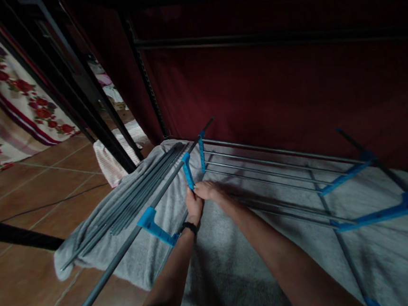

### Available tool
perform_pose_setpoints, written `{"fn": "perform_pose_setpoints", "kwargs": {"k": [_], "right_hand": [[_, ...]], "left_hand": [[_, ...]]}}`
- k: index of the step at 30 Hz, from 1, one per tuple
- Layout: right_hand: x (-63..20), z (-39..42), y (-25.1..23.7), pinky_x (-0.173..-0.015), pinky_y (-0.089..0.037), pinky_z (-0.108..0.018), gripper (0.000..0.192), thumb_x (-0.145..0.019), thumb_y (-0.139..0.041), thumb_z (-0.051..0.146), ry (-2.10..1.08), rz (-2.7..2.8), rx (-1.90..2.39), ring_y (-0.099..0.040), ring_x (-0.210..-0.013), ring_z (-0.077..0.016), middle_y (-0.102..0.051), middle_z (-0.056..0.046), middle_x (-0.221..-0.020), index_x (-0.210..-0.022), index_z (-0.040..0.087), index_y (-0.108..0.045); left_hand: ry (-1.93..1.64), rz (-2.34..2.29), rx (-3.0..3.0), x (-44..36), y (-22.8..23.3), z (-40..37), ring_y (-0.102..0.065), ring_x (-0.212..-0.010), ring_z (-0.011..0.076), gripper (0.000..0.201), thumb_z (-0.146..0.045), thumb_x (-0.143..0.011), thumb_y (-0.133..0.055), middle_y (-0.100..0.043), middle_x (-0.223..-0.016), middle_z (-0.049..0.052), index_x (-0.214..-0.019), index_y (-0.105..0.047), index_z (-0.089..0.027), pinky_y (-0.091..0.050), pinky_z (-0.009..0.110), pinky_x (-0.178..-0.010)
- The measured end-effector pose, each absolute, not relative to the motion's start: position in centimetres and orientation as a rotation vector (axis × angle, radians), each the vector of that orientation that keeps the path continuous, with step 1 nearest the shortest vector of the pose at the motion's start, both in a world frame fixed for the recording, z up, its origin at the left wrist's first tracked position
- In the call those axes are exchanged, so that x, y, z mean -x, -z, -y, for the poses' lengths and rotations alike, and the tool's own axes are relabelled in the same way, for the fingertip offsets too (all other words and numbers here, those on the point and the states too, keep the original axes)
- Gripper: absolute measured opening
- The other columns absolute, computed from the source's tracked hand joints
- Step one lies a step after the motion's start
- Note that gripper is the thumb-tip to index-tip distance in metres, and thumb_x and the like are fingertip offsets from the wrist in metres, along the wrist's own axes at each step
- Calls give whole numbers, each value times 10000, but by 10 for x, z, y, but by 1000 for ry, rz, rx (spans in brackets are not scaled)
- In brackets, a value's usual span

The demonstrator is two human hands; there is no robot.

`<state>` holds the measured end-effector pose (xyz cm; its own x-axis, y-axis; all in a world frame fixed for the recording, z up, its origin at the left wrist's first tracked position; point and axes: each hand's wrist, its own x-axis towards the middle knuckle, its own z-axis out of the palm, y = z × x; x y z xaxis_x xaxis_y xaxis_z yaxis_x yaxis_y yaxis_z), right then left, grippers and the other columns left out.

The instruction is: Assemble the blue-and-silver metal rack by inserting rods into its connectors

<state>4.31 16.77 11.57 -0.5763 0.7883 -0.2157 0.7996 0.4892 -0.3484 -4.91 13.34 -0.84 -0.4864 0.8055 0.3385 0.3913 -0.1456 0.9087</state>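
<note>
Both my hands meet at the lower end of a blue plastic bracket, which hangs from a long grey metal tube. My left hand, a dark band on its wrist, is closed around that lower end. Just to its right, my right hand pinches what looks like the end of a thin metal rod; my fingers and forearm hide part of it. A second blue bracket sits nearer me on the same tube, and another blue bracket stands farther back.
Thin rods span to blue brackets on the right-hand tube. Loose grey tubes lie bundled on the grey blanket at left. Behind hangs a dark red cloth; black metal posts stand at left above the tiled floor.
</note>
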Motion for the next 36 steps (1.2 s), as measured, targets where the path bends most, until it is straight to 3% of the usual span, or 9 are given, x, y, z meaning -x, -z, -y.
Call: {"fn": "perform_pose_setpoints", "kwargs": {"k": [4, 8, 12, 16, 28, 32, 36], "right_hand": [[-51, -135, -112, -974, -477, -385, 377, -1052, -269, 190, 421, -2787, -1635, -653, -1132, -218, -673, -140, -1273, -1291, 113, -551], [-73, -121, -102, -1087, -399, -394, 320, -1068, -286, 218, 247, -2820, -1747, -595, -1198, -200, -658, -83, -1280, -1219, 159, -562], [-103, -121, -92, -957, -500, -368, 331, -1078, -309, 326, 108, -2836, -1759, -650, -1081, -213, -694, -104, -1193, -1180, 155, -574], [-115, -129, -91, -812, -559, -355, 404, -1079, -300, 431, 172, -2843, -1689, -708, -969, -220, -741, -92, -1103, -1168, 164, -590], [-117, -142, -102, -902, -552, -428, 478, -1058, -325, 488, 414, -2803, -1599, -723, -1015, -267, -765, -141, -1061, -1219, 151, -623], [-117, -138, -102, -885, -548, -418, 497, -1068, -269, 475, 366, -2815, -1611, -721, -997, -261, -763, -132, -1057, -1202, 160, -629], [-118, -129, -103, -856, -539, -387, 432, -1062, -325, 450, 283, -2804, -1647, -711, -968, -241, -754, -118, -1067, -1197, 162, -618]], "left_hand": [[-1653, -1735, -1350, 54, 5, -132, -508, -680, 168, 190, -281, -786, -627, -545, -745, -20, -899, -489, -213, -448, 309, -675], [-1518, -1972, -1423, 61, 10, -143, -437, -621, 148, 143, -291, -836, -570, -474, -712, -48, -904, -459, -231, -377, 295, -632], [-1487, -2001, -1493, 63, 10, -147, -407, -637, 157, 160, -277, -825, -562, -444, -743, -38, -914, -434, -240, -360, 312, -654], [-1451, -2030, -1499, 64, 8, -145, -385, -626, 160, 183, -297, -814, -562, -426, -729, -40, -905, -411, -248, -338, 316, -645], [-1448, -2049, -1477, 65, 11, -146, -420, -641, 161, 153, -278, -837, -567, -451, -735, -40, -930, -451, -242, -462, 358, -736], [-1470, -2030, -1482, 61, 6, -145, -445, -674, 174, 143, -271, -826, -547, -458, -760, -29, -927, -451, -238, -473, 373, -766], [-1497, -1961, -1458, 56, 0, -140, -492, -715, 192, 122, -275, -827, -526, -500, -788, -4, -919, -457, -235, -469, 366, -780]]}}
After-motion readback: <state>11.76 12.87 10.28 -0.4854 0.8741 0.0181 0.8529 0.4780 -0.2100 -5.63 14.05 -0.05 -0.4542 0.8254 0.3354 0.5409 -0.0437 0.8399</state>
